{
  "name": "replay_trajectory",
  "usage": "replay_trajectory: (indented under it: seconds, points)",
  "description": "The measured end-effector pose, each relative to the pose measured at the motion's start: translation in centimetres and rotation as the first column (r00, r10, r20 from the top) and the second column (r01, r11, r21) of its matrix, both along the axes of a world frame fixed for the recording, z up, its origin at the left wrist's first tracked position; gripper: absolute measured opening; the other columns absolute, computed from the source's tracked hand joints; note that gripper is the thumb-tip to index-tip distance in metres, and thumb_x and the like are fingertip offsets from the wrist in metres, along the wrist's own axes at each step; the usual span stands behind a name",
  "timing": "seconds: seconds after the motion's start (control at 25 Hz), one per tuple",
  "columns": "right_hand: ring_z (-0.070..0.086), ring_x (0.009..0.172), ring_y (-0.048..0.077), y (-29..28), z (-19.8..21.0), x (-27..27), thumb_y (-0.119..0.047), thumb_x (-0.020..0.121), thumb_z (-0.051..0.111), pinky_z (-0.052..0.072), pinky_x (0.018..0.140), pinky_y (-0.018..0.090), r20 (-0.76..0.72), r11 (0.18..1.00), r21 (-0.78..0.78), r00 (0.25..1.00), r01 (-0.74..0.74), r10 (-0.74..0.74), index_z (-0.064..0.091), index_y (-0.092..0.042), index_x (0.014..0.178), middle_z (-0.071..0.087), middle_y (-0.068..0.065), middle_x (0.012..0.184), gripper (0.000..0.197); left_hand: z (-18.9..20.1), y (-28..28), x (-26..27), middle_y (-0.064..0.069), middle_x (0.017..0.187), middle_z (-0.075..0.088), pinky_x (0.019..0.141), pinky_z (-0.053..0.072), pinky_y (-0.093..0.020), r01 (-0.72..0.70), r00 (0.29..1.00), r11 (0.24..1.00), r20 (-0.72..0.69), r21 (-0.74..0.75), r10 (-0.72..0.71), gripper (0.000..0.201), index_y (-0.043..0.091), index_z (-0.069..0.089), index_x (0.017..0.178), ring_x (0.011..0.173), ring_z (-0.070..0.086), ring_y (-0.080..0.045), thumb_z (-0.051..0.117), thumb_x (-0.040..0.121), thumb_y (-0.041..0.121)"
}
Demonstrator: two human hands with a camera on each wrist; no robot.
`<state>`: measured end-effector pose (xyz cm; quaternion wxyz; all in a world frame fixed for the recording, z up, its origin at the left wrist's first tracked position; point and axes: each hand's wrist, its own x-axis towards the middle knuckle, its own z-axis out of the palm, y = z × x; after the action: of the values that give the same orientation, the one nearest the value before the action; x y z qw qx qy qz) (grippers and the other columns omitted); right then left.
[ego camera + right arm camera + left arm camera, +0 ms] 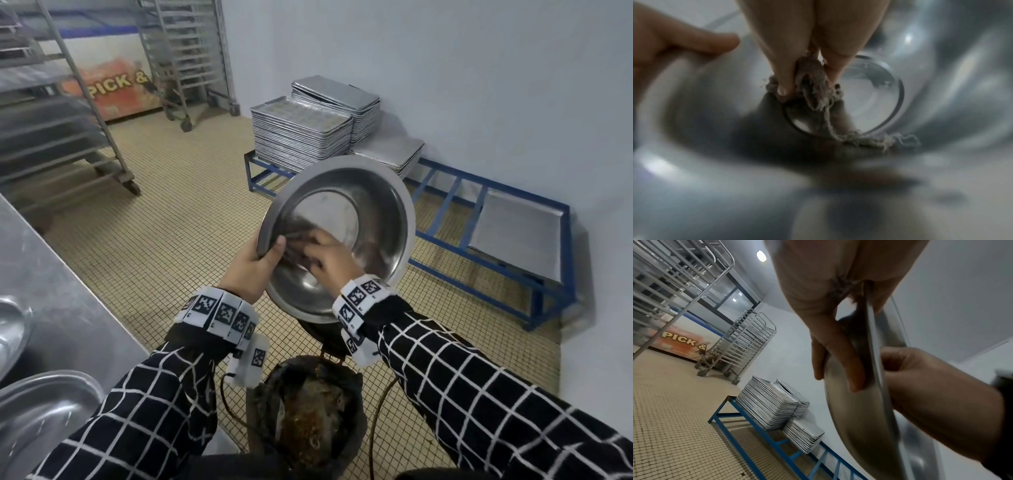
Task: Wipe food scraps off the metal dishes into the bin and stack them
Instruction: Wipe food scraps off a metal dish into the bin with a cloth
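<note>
A round metal dish (373, 219) is tilted up above the bin (308, 418), its inside facing me. My left hand (253, 267) grips its left rim, thumb inside, fingers behind the rim (873, 353). My right hand (329, 257) is inside the dish and pinches a frayed grey cloth (816, 84) against the dish's inner wall (941, 81). The bin, lined with a black bag, holds brown food scraps and sits on the floor below the dish.
A steel counter (51, 274) at the left carries more metal dishes (41, 411). Stacked baking trays (301, 137) sit on a low blue frame (496, 246) along the wall. Wheeled tray racks (188, 58) stand at the back on the tiled floor.
</note>
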<state>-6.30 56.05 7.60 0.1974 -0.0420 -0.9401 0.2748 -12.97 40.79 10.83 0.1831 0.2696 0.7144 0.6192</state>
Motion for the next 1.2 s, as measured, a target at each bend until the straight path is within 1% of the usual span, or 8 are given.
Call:
replay_trajectory:
  seconds: [0.08, 0.16, 0.4, 0.56, 0.68, 0.84, 1.08, 1.2]
  points:
    - [0.055, 0.102, 0.029, 0.4, -0.7, 0.9, 0.005, 0.083, 0.058, 0.045, 0.092, 0.038, 0.091, 0.994, 0.073, 0.993, -0.082, 0.076, 0.07, -0.001, 0.103, 0.058, 0.018, 0.111, 0.024, 0.0, 0.0, -0.5, 0.01, 0.095, 0.065, 0.068, 0.048, -0.008, -0.017, 1.0, 1.0, 0.0, -0.002, 0.017, 0.026, 0.012, 0.055, 0.12, 0.085, 0.063, 0.001, 0.049, 0.097, 0.023]
    - [0.055, 0.1, 0.025, 1.6, -0.8, 2.1, 0.0, 0.088, 0.059, 0.044, 0.089, 0.023, 0.19, 0.998, -0.016, 0.98, -0.058, 0.06, 0.069, -0.006, 0.108, 0.058, 0.015, 0.109, 0.023, -0.2, 0.2, -1.0, 0.011, 0.1, 0.065, 0.072, 0.048, -0.012, -0.044, 0.999, 0.999, 0.009, 0.002, 0.044, 0.034, 0.014, 0.052, 0.129, 0.092, 0.062, -0.002, 0.05, 0.097, 0.025]
    - [0.056, 0.111, 0.021, 7.1, 1.6, 3.0, -0.011, 0.093, 0.058, 0.043, 0.099, 0.021, -0.021, 0.917, -0.197, 0.934, 0.346, -0.356, 0.056, -0.009, 0.13, 0.054, 0.009, 0.124, 0.037, 0.2, 1.2, -1.1, 0.009, 0.102, 0.063, 0.092, 0.043, -0.025, -0.041, 0.997, 0.999, 0.067, -0.023, 0.042, 0.026, 0.023, 0.054, 0.123, 0.104, 0.058, -0.013, 0.048, 0.098, 0.027]
    - [0.038, 0.13, 0.026, 6.0, -0.1, 3.2, -0.021, 0.096, 0.051, 0.027, 0.113, 0.029, 0.081, 0.949, 0.115, 0.95, 0.293, -0.303, 0.048, -0.011, 0.139, 0.043, 0.011, 0.141, 0.044, 0.5, 1.9, 0.3, 0.013, 0.095, 0.062, 0.073, 0.044, -0.007, -0.026, 0.996, 0.998, 0.087, 0.049, 0.021, 0.016, 0.022, 0.054, 0.112, 0.091, 0.057, 0.0, 0.048, 0.098, 0.022]
    - [0.044, 0.123, 0.023, 3.3, -2.0, 3.3, -0.02, 0.096, 0.05, 0.03, 0.107, 0.024, 0.078, 0.974, 0.079, 0.973, 0.213, -0.219, 0.053, -0.012, 0.133, 0.049, 0.007, 0.134, 0.038, 0.1, 2.4, 0.7, 0.011, 0.094, 0.061, 0.063, 0.042, 0.001, -0.089, 0.995, 0.993, 0.057, 0.078, 0.085, 0.028, 0.008, 0.054, 0.122, 0.086, 0.056, 0.003, 0.049, 0.098, 0.02]
    - [0.051, 0.106, 0.021, 0.3, -2.6, 4.2, -0.019, 0.095, 0.052, 0.04, 0.091, 0.025, 0.031, 0.996, 0.045, 0.996, 0.079, -0.081, 0.061, -0.013, 0.124, 0.059, 0.004, 0.113, 0.03, -0.5, 2.5, 0.3, 0.001, 0.119, 0.062, 0.08, 0.045, -0.006, -0.17, 0.985, 0.978, 0.063, 0.118, 0.164, 0.041, 0.01, 0.047, 0.136, 0.11, 0.057, -0.012, 0.05, 0.098, 0.022]
    - [0.044, 0.122, 0.02, -3.8, -2.2, 4.3, -0.034, 0.098, 0.042, 0.037, 0.105, 0.035, -0.164, 0.991, 0.084, 0.983, 0.1, -0.085, 0.051, -0.012, 0.135, 0.051, 0.003, 0.133, 0.044, -0.3, 2.9, 0.1, -0.001, 0.112, 0.065, 0.087, 0.053, -0.039, -0.238, 0.969, 0.957, 0.112, 0.164, 0.221, 0.042, 0.013, 0.047, 0.136, 0.109, 0.061, -0.029, 0.049, 0.098, 0.029]
    - [0.036, 0.135, 0.013, -3.5, -0.6, 3.2, -0.038, 0.102, 0.031, 0.027, 0.114, 0.028, -0.023, 0.992, -0.124, 1.0, 0.012, -0.015, 0.032, -0.018, 0.148, 0.039, 0.001, 0.149, 0.05, 0.4, 2.8, 0.8, 0.004, 0.098, 0.065, 0.068, 0.052, -0.013, -0.191, 0.979, 0.971, 0.096, 0.142, 0.179, 0.039, 0.01, 0.052, 0.131, 0.093, 0.064, -0.016, 0.05, 0.098, 0.029]
